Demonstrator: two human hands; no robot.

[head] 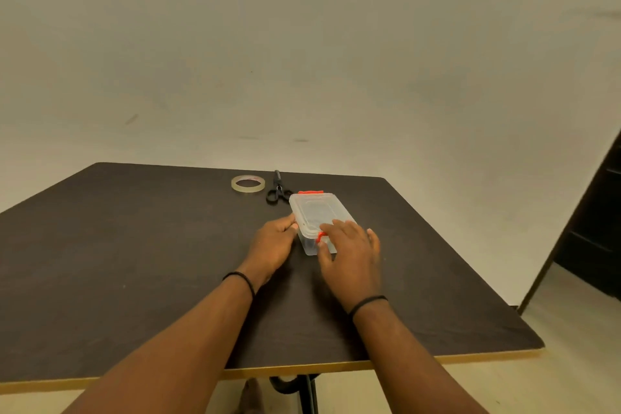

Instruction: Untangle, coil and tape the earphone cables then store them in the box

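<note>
You look to be at the box, lidded at the bench's one o'clock: left hand fingers curl against its side, right hand fingers spread over the near red latch, so unclip next; no earphones visible.

Dim, warm, yellowish light and a soft, slightly grainy picture.
The pale plain wall darkened toward the top corners, and the dark brown square table bowed at its edges from the wide lens; faint shadows lay beside the clear plastic red-clipped box, whose lid showed weak glare.
</note>
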